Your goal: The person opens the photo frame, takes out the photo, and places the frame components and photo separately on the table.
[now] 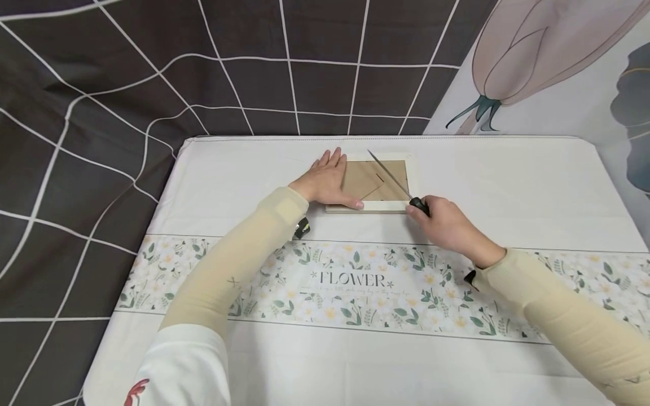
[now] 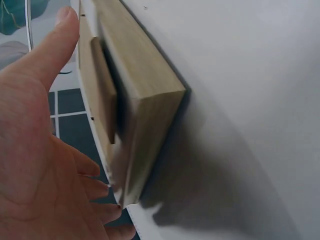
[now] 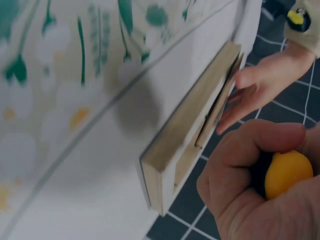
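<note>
A pale wooden picture frame [image 1: 386, 207] lies back side up near the table's far edge, its brown backing board [image 1: 363, 172] showing. My left hand [image 1: 327, 183] rests with straight, spread fingers on the frame's left end, thumb along the near rim. In the left wrist view, the backing board [image 2: 104, 90] stands slightly proud of the frame's wooden side [image 2: 140, 55] at one end. My right hand [image 1: 449, 224] grips a screwdriver [image 1: 419, 206] by its black handle at the near right corner. Its long metal shaft slants up-left over the board. The yellow handle end [image 3: 287, 175] shows in the right wrist view.
A white tablecloth [image 1: 508, 186] with a floral band [image 1: 355, 304] covers the table. Behind and to the left hangs a dark cloth with a white grid [image 1: 325, 84]. A pale curtain with a large flower [image 1: 523, 51] hangs at the right.
</note>
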`<state>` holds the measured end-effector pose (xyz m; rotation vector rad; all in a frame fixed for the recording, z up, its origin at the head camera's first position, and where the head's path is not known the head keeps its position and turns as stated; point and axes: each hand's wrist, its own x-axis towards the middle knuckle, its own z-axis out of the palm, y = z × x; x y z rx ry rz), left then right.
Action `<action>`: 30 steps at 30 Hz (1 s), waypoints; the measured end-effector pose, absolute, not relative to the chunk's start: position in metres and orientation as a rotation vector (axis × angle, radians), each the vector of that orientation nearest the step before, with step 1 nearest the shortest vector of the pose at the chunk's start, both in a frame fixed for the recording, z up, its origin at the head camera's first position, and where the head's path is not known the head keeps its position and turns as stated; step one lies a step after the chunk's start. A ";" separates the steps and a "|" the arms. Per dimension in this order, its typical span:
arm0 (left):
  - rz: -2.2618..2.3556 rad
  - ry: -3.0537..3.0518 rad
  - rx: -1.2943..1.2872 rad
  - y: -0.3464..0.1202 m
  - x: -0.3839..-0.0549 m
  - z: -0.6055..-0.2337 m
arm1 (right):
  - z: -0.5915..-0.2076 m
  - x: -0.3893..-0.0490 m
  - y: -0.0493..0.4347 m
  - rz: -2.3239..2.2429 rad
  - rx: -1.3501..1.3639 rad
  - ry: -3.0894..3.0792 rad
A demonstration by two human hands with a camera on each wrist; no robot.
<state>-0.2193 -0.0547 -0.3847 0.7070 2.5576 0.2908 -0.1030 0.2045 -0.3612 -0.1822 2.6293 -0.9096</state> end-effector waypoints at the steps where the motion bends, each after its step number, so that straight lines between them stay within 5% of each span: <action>1: 0.272 2.562 0.709 -0.054 -0.219 -0.385 | -0.361 -0.101 0.204 -0.930 -0.174 2.609; 30: 0.103 2.576 0.627 -0.040 -0.222 -0.381 | -0.377 -0.093 0.182 -1.044 -0.076 2.505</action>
